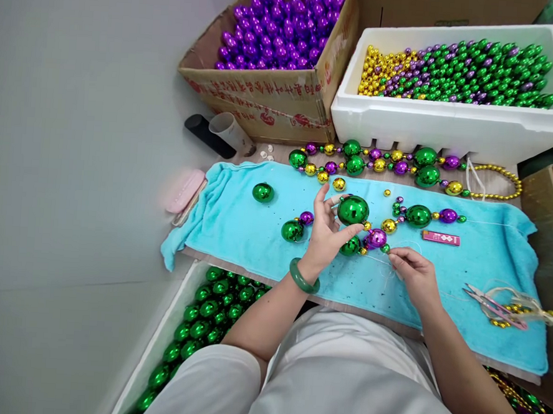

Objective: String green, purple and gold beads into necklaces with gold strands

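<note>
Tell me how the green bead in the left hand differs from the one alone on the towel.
The held green bead is gripped by the left hand; the lone green bead lies on the towel. The held green bead has other beads close beside it; the lone green bead sits apart. The held one looks larger in the picture than the lone one. Both are shiny and rounded.

Table [282, 151], towel [238, 223] spread on top, below left fingers [320, 203] and right fingers [402, 255]. On towel: loose green ball [263, 192] left of left fingers; beaded string [419, 216] and lighter [441, 238] beyond right fingers; scissors [498, 306] to their right. Beyond all fingers, mostly on wood: long strand [354, 165], carton [264, 103], foam box [403, 122]; cup [227, 132] farther left.
</note>
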The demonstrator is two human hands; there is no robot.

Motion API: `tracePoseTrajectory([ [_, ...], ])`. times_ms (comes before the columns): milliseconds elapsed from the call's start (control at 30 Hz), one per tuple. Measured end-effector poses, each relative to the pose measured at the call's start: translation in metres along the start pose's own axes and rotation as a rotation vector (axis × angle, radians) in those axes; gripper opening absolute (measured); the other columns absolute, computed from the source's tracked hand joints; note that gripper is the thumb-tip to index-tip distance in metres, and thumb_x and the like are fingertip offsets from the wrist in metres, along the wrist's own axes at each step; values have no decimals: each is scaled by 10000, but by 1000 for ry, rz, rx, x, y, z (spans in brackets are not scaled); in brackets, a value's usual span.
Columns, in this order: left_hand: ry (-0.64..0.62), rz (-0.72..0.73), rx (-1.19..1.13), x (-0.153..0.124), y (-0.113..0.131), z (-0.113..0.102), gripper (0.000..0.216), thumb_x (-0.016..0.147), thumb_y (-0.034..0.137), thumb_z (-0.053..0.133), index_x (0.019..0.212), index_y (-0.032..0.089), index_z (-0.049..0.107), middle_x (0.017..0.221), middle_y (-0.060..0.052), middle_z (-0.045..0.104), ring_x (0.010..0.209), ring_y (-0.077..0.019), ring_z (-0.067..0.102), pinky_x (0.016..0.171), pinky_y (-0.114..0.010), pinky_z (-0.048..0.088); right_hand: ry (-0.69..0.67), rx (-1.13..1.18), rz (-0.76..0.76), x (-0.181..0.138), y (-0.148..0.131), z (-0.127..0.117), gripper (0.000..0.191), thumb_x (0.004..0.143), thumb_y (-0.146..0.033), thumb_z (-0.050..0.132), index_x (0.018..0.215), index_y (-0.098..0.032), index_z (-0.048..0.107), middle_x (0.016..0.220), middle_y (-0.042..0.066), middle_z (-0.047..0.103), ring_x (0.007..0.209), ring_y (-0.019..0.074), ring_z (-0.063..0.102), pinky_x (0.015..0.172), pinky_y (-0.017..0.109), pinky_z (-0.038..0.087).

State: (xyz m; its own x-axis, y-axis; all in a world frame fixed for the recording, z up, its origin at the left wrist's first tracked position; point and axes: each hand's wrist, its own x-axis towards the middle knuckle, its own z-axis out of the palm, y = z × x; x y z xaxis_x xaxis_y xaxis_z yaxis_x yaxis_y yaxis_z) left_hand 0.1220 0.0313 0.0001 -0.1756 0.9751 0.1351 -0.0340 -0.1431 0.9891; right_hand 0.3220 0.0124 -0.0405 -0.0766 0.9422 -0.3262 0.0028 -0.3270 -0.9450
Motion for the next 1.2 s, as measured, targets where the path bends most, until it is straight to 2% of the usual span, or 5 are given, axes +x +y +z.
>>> tracePoseTrajectory([
  [167,4,6,6,-1,-1,1,915,702,364,771,1402,385,183,1312,-69,423,1167,-219,514,890,-315,523,-16,22,67,4,6,-1,265,641,-403,735,767,-171,705,564,-17,531,529,93,426,484,233,319],
  [633,52,23,1,-2,4,4,862,685,317,788,1370,376,268,1294,-53,419,1190,-218,493,924,-317,500,-55,82,101,7,17,-3,283,663,-407,752,812,-172,705,550,-31,515,491,71,397,451,217,287],
  [800,13,-20,0,-1,5,1,841,692,333,779,1369,365,280,1282,-59,435,1149,-221,519,899,-332,516,-63,87,117,8,16,-3,292,654,-410,753,814,-169,709,551,-29,517,481,72,394,444,222,282],
  [1033,-6,-50,10,1,5,-1,772,659,327,802,1298,312,369,1300,-69,435,1216,-247,475,937,-357,502,-58,-17,19,13,7,-6,217,656,-368,747,767,-182,731,628,-7,560,523,77,433,461,228,309],
  [1200,7,-43,8,2,6,-1,766,656,317,805,1287,314,371,1274,-60,455,1148,-216,520,913,-335,510,-50,7,32,15,6,-9,230,649,-379,751,763,-181,728,601,-7,549,510,81,430,441,223,300],
])
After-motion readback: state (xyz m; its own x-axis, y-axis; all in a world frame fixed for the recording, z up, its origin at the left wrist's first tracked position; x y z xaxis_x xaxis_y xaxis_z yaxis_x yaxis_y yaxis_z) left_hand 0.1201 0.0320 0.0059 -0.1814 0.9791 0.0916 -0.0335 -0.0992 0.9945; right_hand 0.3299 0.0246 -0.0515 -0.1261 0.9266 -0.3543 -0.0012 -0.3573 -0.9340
